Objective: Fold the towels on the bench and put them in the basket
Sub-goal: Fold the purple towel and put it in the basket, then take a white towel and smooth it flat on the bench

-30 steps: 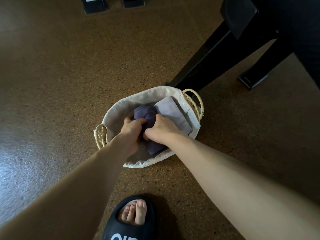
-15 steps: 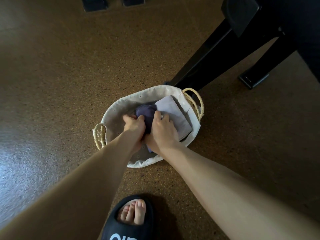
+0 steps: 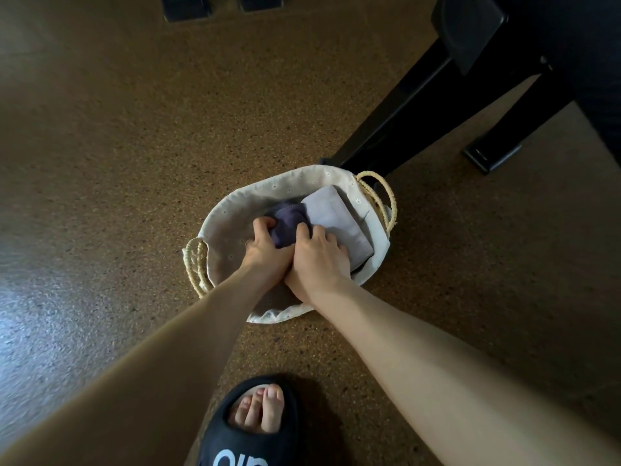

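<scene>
— Progress?
— Pale towel [image 3: 339, 219] folded, lying in basket [image 3: 235, 210]. Purple towel [image 3: 287, 223] beside it, going in.
— Hands?
— Left hand [image 3: 265, 253] and right hand [image 3: 319, 257] both curled on purple towel, tucking it down.
— Left over?
— Bench out of view; cannot tell.

Both hands reach into the basket [image 3: 235, 210] on the floor. The left hand [image 3: 265, 250] and right hand [image 3: 319, 260] grip a purple towel [image 3: 285, 223] beside a folded pale towel [image 3: 336, 216].
</scene>
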A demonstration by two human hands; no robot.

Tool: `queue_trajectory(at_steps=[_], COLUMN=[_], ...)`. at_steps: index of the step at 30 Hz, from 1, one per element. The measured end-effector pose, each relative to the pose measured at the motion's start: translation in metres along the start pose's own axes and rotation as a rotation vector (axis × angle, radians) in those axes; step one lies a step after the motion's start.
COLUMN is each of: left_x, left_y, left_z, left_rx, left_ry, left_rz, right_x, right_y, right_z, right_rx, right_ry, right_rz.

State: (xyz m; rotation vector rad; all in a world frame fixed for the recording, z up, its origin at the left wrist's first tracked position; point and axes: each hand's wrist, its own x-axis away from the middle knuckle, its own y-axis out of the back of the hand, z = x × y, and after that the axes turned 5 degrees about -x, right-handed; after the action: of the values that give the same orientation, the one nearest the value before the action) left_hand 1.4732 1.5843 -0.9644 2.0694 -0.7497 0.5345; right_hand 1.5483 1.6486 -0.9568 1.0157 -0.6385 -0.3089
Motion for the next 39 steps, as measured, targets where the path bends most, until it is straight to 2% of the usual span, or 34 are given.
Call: queue_trajectory(at_steps=[9, 12, 14, 17, 20, 22, 25, 29, 34, 39], left_x=[0.005, 0.02, 0.035, 0.072, 0.124, 0.159, 0.222, 0.316, 0.443, 0.548], left_y=[-0.001, 0.003, 0.01, 0.03, 0.059, 0.077, 0.103, 0.116, 0.081, 0.008], left_z=[-0.008, -0.013, -0.018, -0.038, -0.062, -0.077, -0.105, -0.145, -0.181, -0.196], left_rx=[-0.336, -0.422, -0.503, -0.607, -0.71, -0.722, -0.74, -0.682, -0.658, -0.719], left_ry=[-0.007, 0.0, -0.019, -0.203, -0.343, -0.351, -0.394, -0.558, -0.804, -1.102], left_rz=[0.038, 0.062, 0.061, 0.086, 0.12, 0.126, 0.1, 0.11, 0.241, 0.34], right_x=[0.014, 0.03, 0.046, 0.077, 0.109, 0.133, 0.181, 0.262, 0.367, 0.468], right_y=[0.004, 0.022, 0.042, 0.081, 0.132, 0.169, 0.222, 0.288, 0.345, 0.368], right_z=[-0.003, -0.001, 0.001, 0.007, 0.025, 0.036, 0.038, 0.018, -0.044, -0.119], right_rx=[0.003, 0.008, 0.02, 0.083, 0.131, 0.134, 0.096, -0.001, -0.136, -0.132], right_ry=[0.036, 0.04, 0.048, 0.074, 0.059, 0.05, 0.081, 0.054, -0.098, -0.349], right_rz=[0.062, 0.111, 0.081, 0.038, 0.07, 0.054, -0.066, -0.268, -0.437, -0.467])
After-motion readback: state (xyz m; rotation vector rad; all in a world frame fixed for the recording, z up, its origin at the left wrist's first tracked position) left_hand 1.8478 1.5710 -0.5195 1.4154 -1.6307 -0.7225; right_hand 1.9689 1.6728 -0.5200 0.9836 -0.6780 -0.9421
